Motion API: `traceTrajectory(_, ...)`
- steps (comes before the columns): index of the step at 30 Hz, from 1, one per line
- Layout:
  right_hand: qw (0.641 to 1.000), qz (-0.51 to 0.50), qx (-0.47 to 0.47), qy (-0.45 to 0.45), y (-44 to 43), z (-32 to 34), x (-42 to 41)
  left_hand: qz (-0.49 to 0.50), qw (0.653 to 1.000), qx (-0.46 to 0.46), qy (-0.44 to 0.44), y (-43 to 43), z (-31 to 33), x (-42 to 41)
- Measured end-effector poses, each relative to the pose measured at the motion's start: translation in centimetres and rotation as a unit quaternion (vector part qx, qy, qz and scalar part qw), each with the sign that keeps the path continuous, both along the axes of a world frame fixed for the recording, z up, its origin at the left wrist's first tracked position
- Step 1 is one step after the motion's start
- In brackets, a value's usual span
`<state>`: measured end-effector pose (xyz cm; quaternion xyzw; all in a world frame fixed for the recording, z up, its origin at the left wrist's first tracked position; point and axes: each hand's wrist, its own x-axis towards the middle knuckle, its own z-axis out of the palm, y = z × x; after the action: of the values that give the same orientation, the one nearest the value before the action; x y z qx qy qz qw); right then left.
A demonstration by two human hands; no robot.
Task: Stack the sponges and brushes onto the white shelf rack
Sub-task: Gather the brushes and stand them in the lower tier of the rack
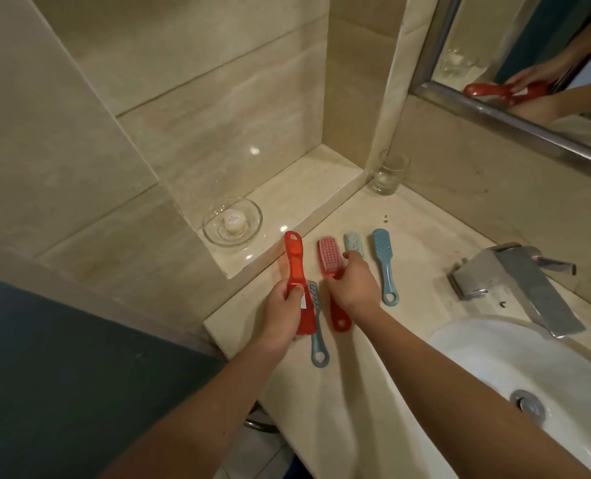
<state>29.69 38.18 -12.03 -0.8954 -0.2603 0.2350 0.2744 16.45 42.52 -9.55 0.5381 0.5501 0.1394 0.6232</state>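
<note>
My left hand (pixel 282 309) holds a red brush (pixel 294 267), handle pointing far, above a grey-blue brush (pixel 318 340) lying flat. My right hand (pixel 351 285) grips a pink-bristled brush (pixel 328 255), bristles up. To its right lie a pale teal brush (pixel 353 242), perhaps face-down, and a blue brush (pixel 383 264), handle near.

This is a bathroom, seen at the corner of a vanity: a white basin (pixel 459 344) with a metal drain (pixel 528 405) is sunk into a pale stone counter (pixel 418 229), and a chrome tap (pixel 515 281) stands at its back edge. A mirror (pixel 529 46) in a metal frame hangs on the wall above, and the walls are clad in large glossy beige tiles (pixel 183 98). A clear drinking glass (pixel 389 174) stands in the corner, and a glass dish (pixel 232 221) holding a small round white soap sits on a tiled ledge (pixel 287 188) beside the counter.
</note>
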Motion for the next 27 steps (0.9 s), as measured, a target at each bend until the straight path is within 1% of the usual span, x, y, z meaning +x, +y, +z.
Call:
traceTrajectory(4, 1.0, -0.01, 0.0, -0.012, 0.8, -0.2, -0.2, 0.005, 1.0, -0.008, 0.01, 0.6, 0.1, -0.1)
traceTrajectory(8, 0.999, -0.027, 0.012, 0.028, 1.0, -0.1, 0.0, 0.004, 1.0, 0.001, 0.012, 0.5, 0.3, -0.1)
traceTrajectory(11, 0.995, -0.044, 0.061, 0.068, 0.2, 0.7, 0.0, 0.006, 1.0, 0.017, 0.002, -0.4, 0.6, 0.1)
traceTrajectory(14, 0.977, -0.092, 0.131, 0.144, -2.0, 2.3, 0.1, 0.022, 0.999, 0.037, -0.017, -1.8, 1.3, 0.9)
traceTrajectory(18, 0.958, -0.114, 0.209, 0.158, -7.4, 4.6, 0.2, 0.019, 0.998, 0.038, -0.056, -5.3, 2.5, 2.2)
traceTrajectory(20, 0.944, -0.126, 0.241, 0.185, -10.8, 5.9, 0.1, 0.0, 0.997, 0.031, -0.071, -7.7, 3.1, 3.0)
traceTrajectory(24, 0.889, -0.188, 0.288, 0.302, -18.3, 8.0, 0.0, -0.052, 0.994, 0.038, -0.089, -13.6, 4.3, 4.4)
traceTrajectory(27, 0.862, -0.241, 0.293, 0.336, -24.6, 8.8, 0.0, -0.107, 0.988, 0.032, -0.104, -18.5, 4.8, 4.9)
